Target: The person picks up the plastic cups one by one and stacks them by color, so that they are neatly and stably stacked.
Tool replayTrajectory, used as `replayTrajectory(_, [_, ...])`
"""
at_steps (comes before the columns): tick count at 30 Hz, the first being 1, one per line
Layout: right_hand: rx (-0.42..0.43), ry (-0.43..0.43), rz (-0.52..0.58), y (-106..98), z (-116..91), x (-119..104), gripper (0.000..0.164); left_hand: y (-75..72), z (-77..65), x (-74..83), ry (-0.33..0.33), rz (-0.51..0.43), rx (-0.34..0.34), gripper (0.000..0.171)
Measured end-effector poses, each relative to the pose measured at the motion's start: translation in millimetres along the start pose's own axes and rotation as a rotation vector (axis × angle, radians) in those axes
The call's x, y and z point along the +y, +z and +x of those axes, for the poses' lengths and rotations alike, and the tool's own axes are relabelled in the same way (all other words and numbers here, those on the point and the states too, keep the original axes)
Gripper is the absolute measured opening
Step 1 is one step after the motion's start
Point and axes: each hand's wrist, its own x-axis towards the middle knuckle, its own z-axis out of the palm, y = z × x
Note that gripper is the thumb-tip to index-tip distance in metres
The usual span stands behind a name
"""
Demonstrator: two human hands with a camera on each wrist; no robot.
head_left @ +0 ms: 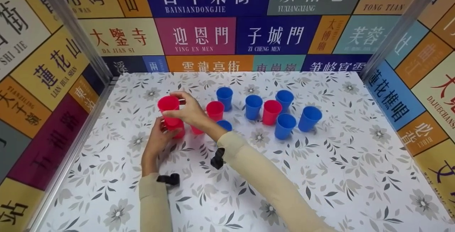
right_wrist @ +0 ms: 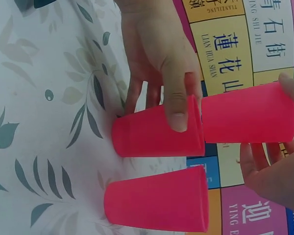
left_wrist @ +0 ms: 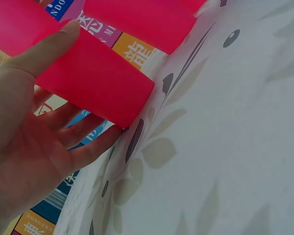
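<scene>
At the left of the table, my left hand (head_left: 157,141) holds a red cup (head_left: 178,129) that stands upright on the cloth. Its thumb lies on the near side of that cup (left_wrist: 98,73) and the fingers reach round behind. Directly above, my right hand (head_left: 188,111) grips a second red cup (head_left: 168,104) between thumb and fingers, mouth up. In the right wrist view the upper cup's (right_wrist: 250,115) base is at the lower cup's (right_wrist: 152,132) rim; whether it sits inside I cannot tell. Another red cup (right_wrist: 157,200) stands beside them.
Right of my hands stand a red cup (head_left: 215,109) and a blue cup (head_left: 224,98); another blue cup (head_left: 224,125) is partly behind my right forearm. Farther right, a red cup (head_left: 272,112) stands among several blue cups (head_left: 285,127). Lettered panels (head_left: 199,36) wall the table.
</scene>
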Motion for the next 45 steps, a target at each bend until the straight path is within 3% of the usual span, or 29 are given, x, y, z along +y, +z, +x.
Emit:
replayTrajectory(10, [-0.008,0.006,-0.024,6,0,19,0.069,0.7,1.5,-1.3,0.031,-0.015,0.011,0.067])
replayTrajectory(18, [-0.038,0.007,0.011,-3,-5,21,0.067,2.5,1.2,-1.4,0.021,-0.012,0.009,0.07])
replayTrajectory(26, [-0.124,-0.072,-0.098,-32,-9,16,0.068,2.6,0.5,0.7,-0.017,-0.041,-0.006,0.079])
replayTrajectory(32, [-0.17,-0.141,-0.116,-54,-7,19,0.068,2.2,-0.3,1.7,-0.043,-0.046,-0.003,0.081])
replayTrajectory(45, [-0.059,-0.19,-0.056,-118,-23,23,0.064,-0.1,-0.9,-0.7,-0.072,0.011,0.002,0.088])
